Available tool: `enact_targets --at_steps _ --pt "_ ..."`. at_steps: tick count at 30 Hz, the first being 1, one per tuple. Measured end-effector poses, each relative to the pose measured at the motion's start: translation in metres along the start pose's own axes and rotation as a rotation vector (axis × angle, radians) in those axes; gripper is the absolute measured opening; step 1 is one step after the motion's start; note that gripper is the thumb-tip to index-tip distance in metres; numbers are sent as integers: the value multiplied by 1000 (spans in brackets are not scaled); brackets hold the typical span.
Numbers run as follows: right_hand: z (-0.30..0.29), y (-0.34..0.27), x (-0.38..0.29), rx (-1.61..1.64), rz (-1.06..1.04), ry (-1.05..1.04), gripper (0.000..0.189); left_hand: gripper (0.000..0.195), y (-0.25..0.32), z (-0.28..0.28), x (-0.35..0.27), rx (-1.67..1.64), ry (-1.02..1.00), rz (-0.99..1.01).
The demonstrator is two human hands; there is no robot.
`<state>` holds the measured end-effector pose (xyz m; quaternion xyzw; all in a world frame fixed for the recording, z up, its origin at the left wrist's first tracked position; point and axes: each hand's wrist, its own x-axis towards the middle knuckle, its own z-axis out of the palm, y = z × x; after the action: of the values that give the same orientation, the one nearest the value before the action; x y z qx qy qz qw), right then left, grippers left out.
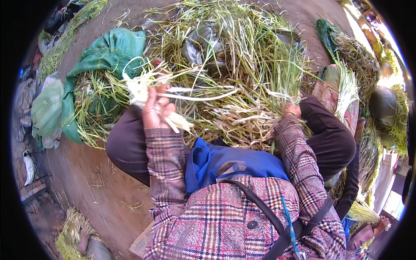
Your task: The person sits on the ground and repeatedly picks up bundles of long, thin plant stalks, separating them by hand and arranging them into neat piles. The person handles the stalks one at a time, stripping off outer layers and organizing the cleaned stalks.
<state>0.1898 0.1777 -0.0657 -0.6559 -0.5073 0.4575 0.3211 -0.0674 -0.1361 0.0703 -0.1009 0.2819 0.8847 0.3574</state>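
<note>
My left hand [157,109] is raised above my knee, its fingers closed around a bunch of pale stalks [138,87] that look like spring onions. Trimmed white ends [178,122] stick out below the fist, and a few long white stalks reach to the right. My right hand [291,110] is low by my other knee, at the edge of the heap. Its fingers look closed on thin pale strands [281,95], though the hand is partly blurred. Between my knees lies a large heap of green stalks and dry, straw-coloured peelings [247,120].
A green woven sack [113,45] with stalks spilling out lies at the left, beside a pale green plastic bag [47,109]. Grey plastic [195,48] shows within the heap. At the right, a bunch of stalks [347,91] rests on patterned cloth. Another person's hand [380,226] holds stalks at lower right.
</note>
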Motion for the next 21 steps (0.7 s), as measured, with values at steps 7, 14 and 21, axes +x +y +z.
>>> enact_targets --at_steps 7,14,21 --pt "27 -43 -82 -650 -783 -548 44 21 -29 0 4 123 -27 -17" --pt "-22 -86 -165 95 534 -1692 41 17 -61 0 16 121 48 -206" --pt "-17 -110 -127 258 137 -1016 29 59 -85 13 1 428 177 -156"
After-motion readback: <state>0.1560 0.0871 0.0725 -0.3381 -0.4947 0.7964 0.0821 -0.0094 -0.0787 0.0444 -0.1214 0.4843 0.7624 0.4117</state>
